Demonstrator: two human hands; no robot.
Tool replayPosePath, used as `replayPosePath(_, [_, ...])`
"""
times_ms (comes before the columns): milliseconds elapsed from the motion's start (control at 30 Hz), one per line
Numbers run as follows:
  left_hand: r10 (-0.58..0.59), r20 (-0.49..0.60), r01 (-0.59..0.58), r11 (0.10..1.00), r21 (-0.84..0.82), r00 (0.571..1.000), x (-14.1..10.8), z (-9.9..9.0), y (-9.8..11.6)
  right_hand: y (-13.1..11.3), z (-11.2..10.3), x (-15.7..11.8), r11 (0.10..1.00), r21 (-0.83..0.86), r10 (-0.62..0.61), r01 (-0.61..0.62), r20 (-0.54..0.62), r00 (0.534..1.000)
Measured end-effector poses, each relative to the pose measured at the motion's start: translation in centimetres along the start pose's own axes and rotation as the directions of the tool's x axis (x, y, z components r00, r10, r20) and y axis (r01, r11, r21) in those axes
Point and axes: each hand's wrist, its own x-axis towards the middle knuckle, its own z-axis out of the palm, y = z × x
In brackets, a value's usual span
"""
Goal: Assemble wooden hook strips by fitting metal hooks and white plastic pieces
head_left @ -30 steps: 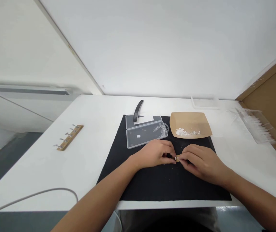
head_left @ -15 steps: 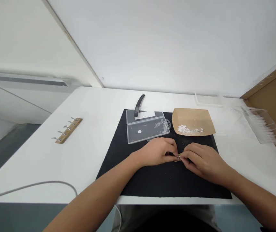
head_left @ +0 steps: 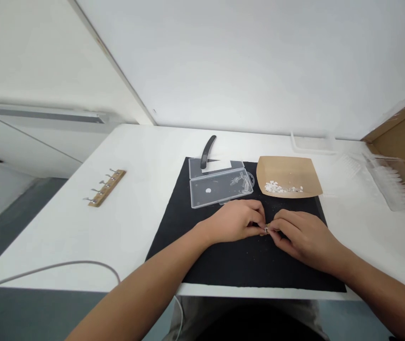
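My left hand (head_left: 240,220) and my right hand (head_left: 303,237) meet fingertip to fingertip over the black mat (head_left: 231,265). Both are closed in a pinch around a tiny object (head_left: 266,230), light and brownish, mostly covered by the fingers. Just beyond my left hand lies an open clear plastic case (head_left: 220,189) with small transparent pieces and a white dot in it. A brown paper tray (head_left: 289,173) holding small white bits (head_left: 275,187) stands beyond my right hand.
A dark curved tool (head_left: 207,151) lies across the case's lid and a white card (head_left: 218,165). At the left is a wooden strip with metal clips (head_left: 106,188). Clear plastic tips (head_left: 394,184) and a clear tray (head_left: 312,144) are at the right. A cable (head_left: 82,262) crosses the front left.
The whole view has shifted slightly, so things appear a little further right. Both hands keep their pinch on the tiny object, with only slight finger movement.
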Motion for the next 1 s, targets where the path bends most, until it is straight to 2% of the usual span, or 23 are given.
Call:
replayPosePath(433, [-0.027, 0.002, 0.027, 0.998, 0.062, 1.000, 0.05, 0.01, 0.35, -0.09, -0.26, 0.46, 0.997, -0.068, -0.039, 0.038, -0.002, 0.999])
replayPosePath(1000, [-0.041, 0.000, 0.041, 0.997, 0.058, 0.999, 0.06, -0.03, 0.40, 0.35, -0.15, 0.18, 0.999, -0.038, -0.032, 0.034, 0.057, 0.998])
